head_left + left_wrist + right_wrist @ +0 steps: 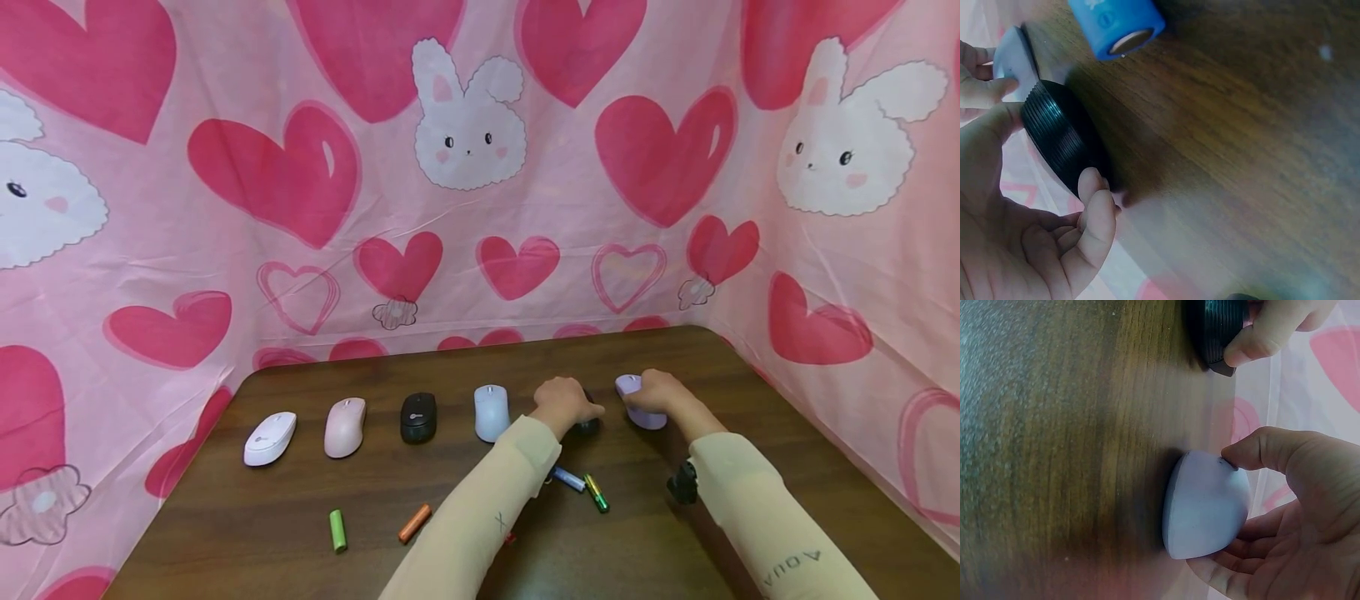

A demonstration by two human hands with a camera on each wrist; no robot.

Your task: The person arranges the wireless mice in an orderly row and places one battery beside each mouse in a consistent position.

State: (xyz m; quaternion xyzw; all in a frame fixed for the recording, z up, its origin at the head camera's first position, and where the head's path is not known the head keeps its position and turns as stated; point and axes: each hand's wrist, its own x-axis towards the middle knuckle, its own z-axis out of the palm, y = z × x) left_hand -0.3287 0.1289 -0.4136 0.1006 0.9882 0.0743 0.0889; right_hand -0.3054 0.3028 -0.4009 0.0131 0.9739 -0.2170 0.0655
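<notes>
While the fingers of the left hand [562, 402] grip the sides of a ribbed black computer mouse [1063, 137], those of the right hand [663, 393] pinch a smooth lavender mouse [1207, 509], both toward the far right corner of the dark wood-grain worktop [225, 517]. Toward its left edge run a pale blue mouse [491, 414], a glossy black mouse [418, 417], a pale pink mouse [345, 427] and a white mouse [270, 438]. Farther from the far edge lie a blue cylindrical battery [568, 478], a green-and-yellow battery [596, 492], an orange battery [415, 523] and a light green battery [337, 531].
</notes>
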